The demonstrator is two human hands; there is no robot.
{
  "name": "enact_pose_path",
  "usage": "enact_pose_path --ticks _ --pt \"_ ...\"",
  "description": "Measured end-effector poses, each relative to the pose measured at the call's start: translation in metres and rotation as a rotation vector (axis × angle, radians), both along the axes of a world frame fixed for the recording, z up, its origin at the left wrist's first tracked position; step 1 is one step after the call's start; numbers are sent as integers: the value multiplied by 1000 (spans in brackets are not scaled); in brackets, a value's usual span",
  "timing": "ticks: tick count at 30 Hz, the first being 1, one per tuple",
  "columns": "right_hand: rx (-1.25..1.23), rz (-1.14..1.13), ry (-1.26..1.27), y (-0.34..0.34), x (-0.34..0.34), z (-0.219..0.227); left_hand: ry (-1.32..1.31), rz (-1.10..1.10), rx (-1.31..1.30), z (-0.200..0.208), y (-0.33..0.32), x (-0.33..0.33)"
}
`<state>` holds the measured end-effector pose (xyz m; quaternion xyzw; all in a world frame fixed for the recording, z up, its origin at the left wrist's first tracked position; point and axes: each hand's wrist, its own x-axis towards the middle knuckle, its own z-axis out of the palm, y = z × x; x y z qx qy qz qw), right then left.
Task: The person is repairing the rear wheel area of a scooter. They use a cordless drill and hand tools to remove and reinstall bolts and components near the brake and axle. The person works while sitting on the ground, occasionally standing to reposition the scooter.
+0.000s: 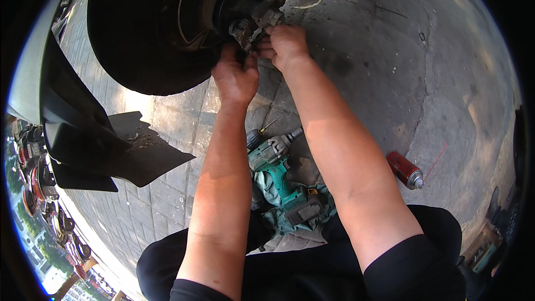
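Note:
Both my arms reach up to a wheel [150,33] with a black tyre, at the top of the head view. Beside its hub hangs a dirty metal brake caliper [241,30]. My left hand [237,75] is closed at the caliper's lower end, thumb and fingers pressed in around it. Close by on the right, my right hand [285,44] has its fingers curled at a small greasy metal part [272,18]. The fingertips of both hands are partly hidden in shadow, so exactly what each one grips is hard to make out.
Between my forearms a green cordless impact wrench [281,181] lies on a green cloth [267,189], near a screwdriver [256,136]. A red spray can [405,170] lies to the right. Black plastic trim [145,147] juts out at left. Parked motorbikes [47,189] stand beyond.

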<state>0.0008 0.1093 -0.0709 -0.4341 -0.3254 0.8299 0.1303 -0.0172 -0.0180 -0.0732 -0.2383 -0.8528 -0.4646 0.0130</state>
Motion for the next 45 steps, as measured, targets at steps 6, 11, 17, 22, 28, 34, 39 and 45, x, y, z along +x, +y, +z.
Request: enact_pose_path --ticks 6,11,17,22,28,34,39,45 --pt "-40 -98 5 -1 1 1 4 9 -5 -1 0 0" --pt "-63 -91 57 -1 2 3 -105 22 35 -5 -1 -2" --pt "-100 -119 58 -1 0 1 -116 13 83 -9 -1 -3" --pt "-106 -152 65 -1 2 5 -144 -5 64 -9 -1 -5" --pt "-113 -124 74 -2 6 8 -122 -30 61 -9 -2 -5" --pt "-71 -100 77 -3 3 6 -160 -31 100 -11 -1 -5" --pt "-72 -118 48 -5 4 7 -170 -21 85 -14 -3 -7" --pt "-97 -145 82 -5 6 12 -201 -7 96 -12 -3 -7"
